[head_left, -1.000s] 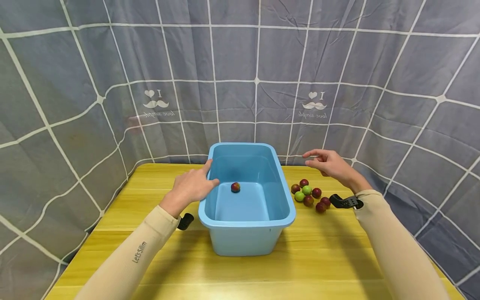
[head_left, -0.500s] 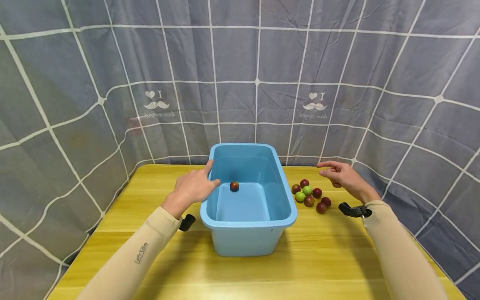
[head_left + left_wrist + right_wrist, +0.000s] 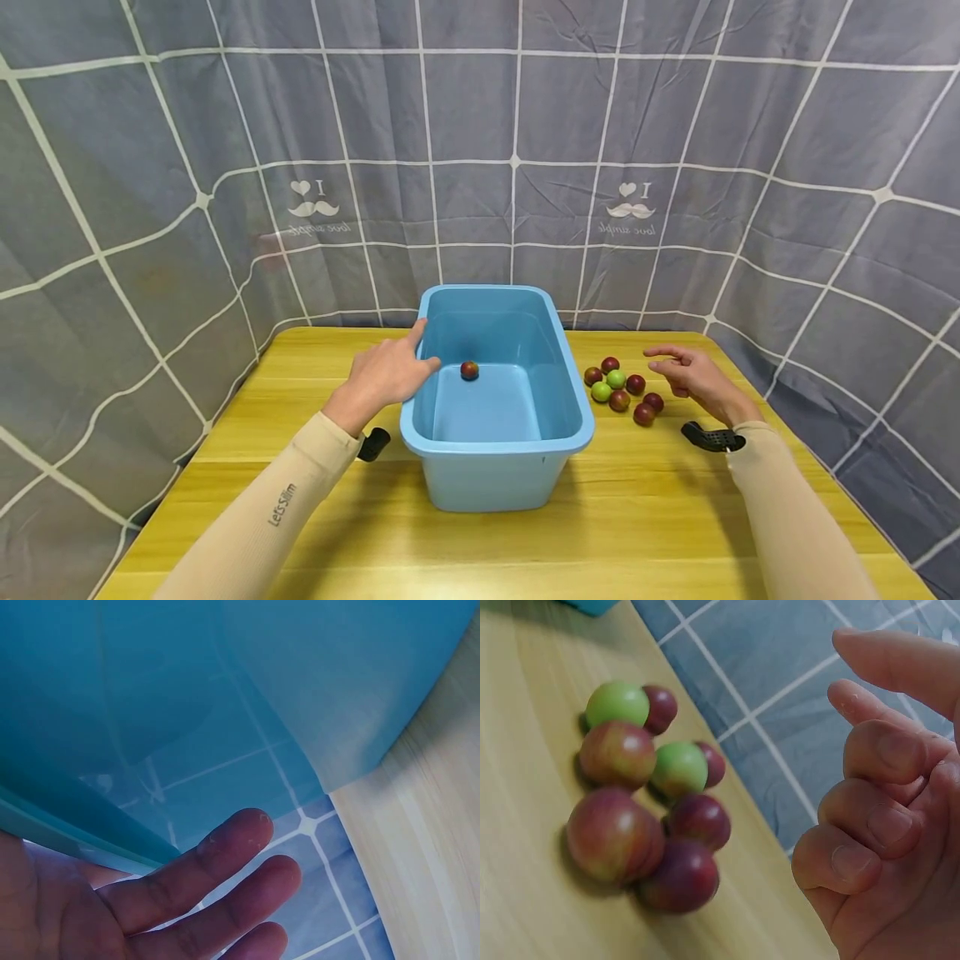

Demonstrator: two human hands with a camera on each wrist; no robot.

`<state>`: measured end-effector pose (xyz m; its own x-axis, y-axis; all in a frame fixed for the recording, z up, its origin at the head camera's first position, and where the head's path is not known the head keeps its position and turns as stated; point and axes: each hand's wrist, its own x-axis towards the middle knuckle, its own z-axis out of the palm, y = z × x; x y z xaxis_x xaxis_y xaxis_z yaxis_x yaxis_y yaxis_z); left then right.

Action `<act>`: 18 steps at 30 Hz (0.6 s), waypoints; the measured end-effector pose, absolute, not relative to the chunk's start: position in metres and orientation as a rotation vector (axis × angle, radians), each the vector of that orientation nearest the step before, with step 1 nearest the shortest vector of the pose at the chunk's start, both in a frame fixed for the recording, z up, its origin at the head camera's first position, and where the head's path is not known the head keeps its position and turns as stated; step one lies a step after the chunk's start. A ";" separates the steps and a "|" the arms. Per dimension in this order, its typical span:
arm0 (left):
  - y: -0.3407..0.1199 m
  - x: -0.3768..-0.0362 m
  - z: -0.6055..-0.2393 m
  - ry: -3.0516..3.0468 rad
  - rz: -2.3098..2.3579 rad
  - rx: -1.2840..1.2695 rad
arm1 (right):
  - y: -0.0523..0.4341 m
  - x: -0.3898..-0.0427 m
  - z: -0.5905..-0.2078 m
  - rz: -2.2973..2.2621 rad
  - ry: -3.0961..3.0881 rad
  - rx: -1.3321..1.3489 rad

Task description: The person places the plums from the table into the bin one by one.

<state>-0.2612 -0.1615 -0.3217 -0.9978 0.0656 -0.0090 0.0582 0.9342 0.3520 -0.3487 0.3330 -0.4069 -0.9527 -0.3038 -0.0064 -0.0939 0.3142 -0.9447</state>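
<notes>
The right hand [image 3: 693, 375] was lowered from above the far table edge and drawn nearer, ending just right of the pile of small fruits [image 3: 621, 389], close above the tabletop [image 3: 660, 500]. Its fingers [image 3: 877, 761], spread a second earlier, were curled loosely inward, nothing held. The right forearm was brought lower as well.

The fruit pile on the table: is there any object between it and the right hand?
Nothing visible. The right hand hovers just right of the fruit pile, with only bare table between them. The blue tub stands on the pile's other side.
</notes>
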 end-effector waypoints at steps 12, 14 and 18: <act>-0.160 -0.260 -0.321 3.067 0.542 0.081 | 0.350 -0.346 -0.439 -1.699 2.387 -0.236; -0.160 -0.260 -0.321 3.068 0.535 0.082 | 0.352 -0.345 -0.444 -1.699 2.396 -0.216; -0.159 -0.260 -0.321 3.074 0.521 0.074 | 0.354 -0.345 -0.451 -1.712 2.398 -0.183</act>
<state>-0.2596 -0.1593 -0.3213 -0.9986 0.0507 -0.0148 0.0430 0.9430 0.3301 -0.3450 0.3537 -0.4512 -0.9745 -0.2090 -0.0819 0.0096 0.3257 -0.9454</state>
